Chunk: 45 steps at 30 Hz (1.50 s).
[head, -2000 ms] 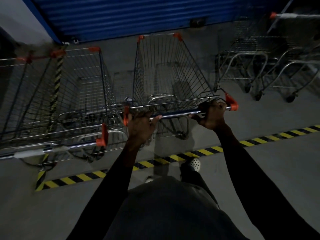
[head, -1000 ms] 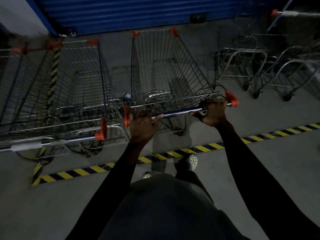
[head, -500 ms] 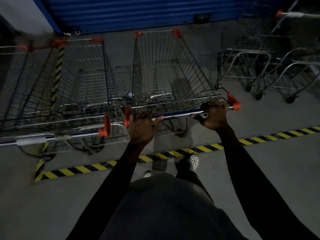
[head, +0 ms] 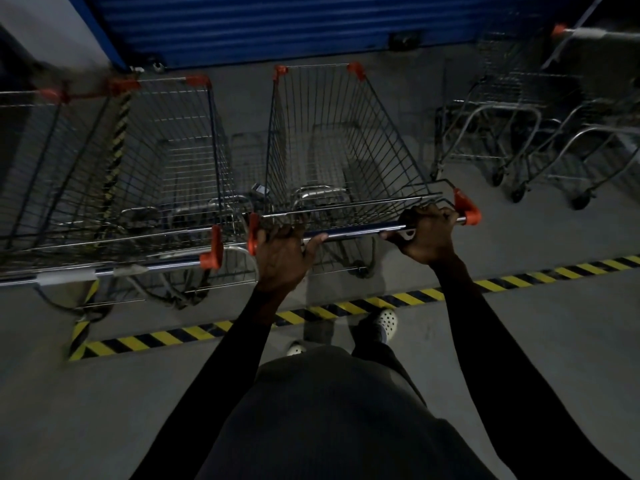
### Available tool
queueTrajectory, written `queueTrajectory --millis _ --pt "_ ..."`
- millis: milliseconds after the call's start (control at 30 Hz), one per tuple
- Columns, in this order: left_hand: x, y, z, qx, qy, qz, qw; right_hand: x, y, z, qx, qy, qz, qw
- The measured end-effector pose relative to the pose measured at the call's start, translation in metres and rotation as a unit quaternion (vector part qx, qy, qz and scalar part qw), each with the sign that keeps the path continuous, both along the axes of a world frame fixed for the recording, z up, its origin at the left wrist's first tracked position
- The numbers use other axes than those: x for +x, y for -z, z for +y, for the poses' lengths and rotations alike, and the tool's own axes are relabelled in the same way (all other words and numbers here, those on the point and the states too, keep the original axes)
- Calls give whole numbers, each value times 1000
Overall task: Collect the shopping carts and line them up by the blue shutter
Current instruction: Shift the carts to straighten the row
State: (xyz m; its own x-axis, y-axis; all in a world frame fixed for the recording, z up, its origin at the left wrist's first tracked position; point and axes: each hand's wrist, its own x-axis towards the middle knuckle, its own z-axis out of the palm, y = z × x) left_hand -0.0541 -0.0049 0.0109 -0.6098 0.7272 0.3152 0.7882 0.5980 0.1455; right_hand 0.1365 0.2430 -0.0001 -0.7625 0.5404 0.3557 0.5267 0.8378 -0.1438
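Cart [head: 339, 140] faces shutter [head: 277, 26], just beside parked cart [head: 166, 161], likely to square the row | left hand [head: 282, 258]: fingers curled over handle [head: 356, 232], thumb along it | right hand [head: 427, 237]: fingers wrapped round handle for steering

The view is dim and underexposed, its lower half near black. Wide-angle distortion bends the edges; the upper-left corner is blurred, and the cart handle [head: 353, 232] shows a faint glint.
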Motion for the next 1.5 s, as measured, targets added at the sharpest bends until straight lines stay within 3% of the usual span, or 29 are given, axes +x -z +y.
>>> queueTrajectory --millis 1033,1500 --pt "1 4 -18 -16 0 -61 998 7 4 -20 -25 19 -4 999" --pt "1 2 -24 -16 -5 -46 999 5 4 -27 -22 13 20 999"
